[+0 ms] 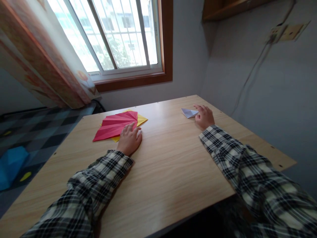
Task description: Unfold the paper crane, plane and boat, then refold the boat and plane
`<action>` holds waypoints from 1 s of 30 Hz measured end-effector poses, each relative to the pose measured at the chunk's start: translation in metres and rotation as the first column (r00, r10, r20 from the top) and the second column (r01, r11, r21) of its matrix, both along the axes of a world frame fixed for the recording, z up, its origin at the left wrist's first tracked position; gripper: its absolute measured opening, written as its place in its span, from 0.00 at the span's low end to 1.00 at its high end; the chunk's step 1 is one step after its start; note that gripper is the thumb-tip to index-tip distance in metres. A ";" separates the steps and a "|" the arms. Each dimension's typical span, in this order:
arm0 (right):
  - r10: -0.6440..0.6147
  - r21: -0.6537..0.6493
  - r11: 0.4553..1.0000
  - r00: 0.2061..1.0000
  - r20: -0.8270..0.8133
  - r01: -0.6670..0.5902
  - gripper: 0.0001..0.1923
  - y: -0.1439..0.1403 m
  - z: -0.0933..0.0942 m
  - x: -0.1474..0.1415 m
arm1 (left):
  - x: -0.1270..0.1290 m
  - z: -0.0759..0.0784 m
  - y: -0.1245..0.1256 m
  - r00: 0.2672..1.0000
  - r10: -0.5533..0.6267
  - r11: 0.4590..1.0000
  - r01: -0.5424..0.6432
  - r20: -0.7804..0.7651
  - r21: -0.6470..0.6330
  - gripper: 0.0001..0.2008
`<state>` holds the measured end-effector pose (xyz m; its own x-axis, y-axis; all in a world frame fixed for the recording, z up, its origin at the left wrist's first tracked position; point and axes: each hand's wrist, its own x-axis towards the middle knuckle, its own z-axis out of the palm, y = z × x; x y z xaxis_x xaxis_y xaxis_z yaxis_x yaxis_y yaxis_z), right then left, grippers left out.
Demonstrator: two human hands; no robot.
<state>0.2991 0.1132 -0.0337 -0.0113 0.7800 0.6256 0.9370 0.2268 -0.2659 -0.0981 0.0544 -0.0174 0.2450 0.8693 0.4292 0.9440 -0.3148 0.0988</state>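
Observation:
A creased sheet of red paper (116, 124), with pleats fanning out, lies over yellow paper (142, 119) at the left back of the table. My left hand (130, 138) lies palm down at the red sheet's right edge, fingers outstretched, with a small whitish bit by the thumb that I cannot make out. Farther right, a small white folded paper (189, 113) with a pointed shape sits near the far right corner. My right hand (205, 117) has its thumb and forefinger at this paper's right end, which the fingers partly cover.
The wooden table (160, 178) meets the wall on its far side. A window (119, 36) and a patterned curtain (49, 56) are behind it. To the left, blue paper (12, 165) rests on a checked bed cover (61, 127). A cord (252, 71) hangs from a wall socket.

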 end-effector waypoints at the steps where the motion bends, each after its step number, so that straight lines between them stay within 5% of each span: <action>1: 0.001 0.001 1.000 1.000 0.000 -0.001 0.31 0.000 0.000 0.000 | -0.001 -0.001 0.000 1.000 0.019 1.000 -0.019 -0.009 -0.001 0.16; 7: 0.045 0.027 0.999 0.999 0.022 -0.046 0.28 -0.006 0.005 -0.006 | 0.005 -0.005 -0.003 0.993 0.097 0.995 -0.099 -0.064 -0.032 0.18; 14: 0.277 0.011 0.960 0.955 0.108 -0.279 0.21 -0.024 0.013 -0.033 | 0.008 -0.002 -0.006 0.961 0.180 0.978 -0.198 -0.212 -0.065 0.25; 22: 0.639 -0.097 0.769 0.752 0.161 -0.632 0.17 -0.049 0.014 -0.069 | 0.002 -0.010 0.000 0.974 0.117 0.991 -0.128 -0.194 -0.044 0.23; 30: 0.700 -0.154 0.713 0.704 0.117 -0.684 0.21 -0.059 0.010 -0.080 | 0.003 -0.009 0.001 0.983 0.072 0.996 -0.080 -0.170 -0.043 0.23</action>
